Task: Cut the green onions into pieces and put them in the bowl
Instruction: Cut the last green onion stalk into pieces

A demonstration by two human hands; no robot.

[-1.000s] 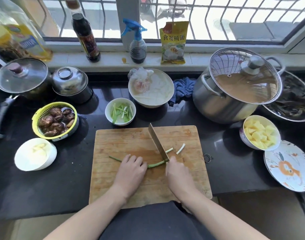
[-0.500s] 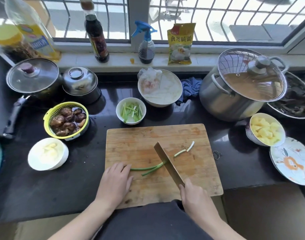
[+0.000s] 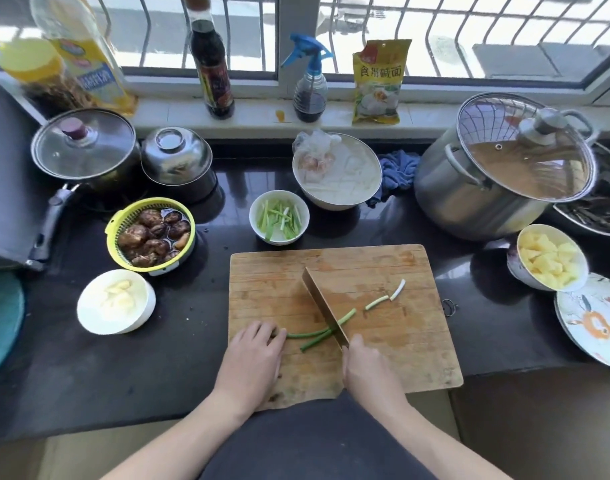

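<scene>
Two thin green onion stalks lie on the wooden cutting board. My left hand presses their left ends down with its fingertips. My right hand grips the handle of a knife, whose blade rests across the stalks. Cut pieces lie to the right of the blade. A small white bowl behind the board holds several green onion strips.
A yellow strainer of mushrooms and a white bowl stand left of the board. A large lidded steel pot, a bowl of potato cubes and a patterned plate are on the right. Bottles line the windowsill.
The knife lifted, drew back toward me, then came down on the stalks again, further left. My left hand slid left along the onions. The camera view shifted left.
</scene>
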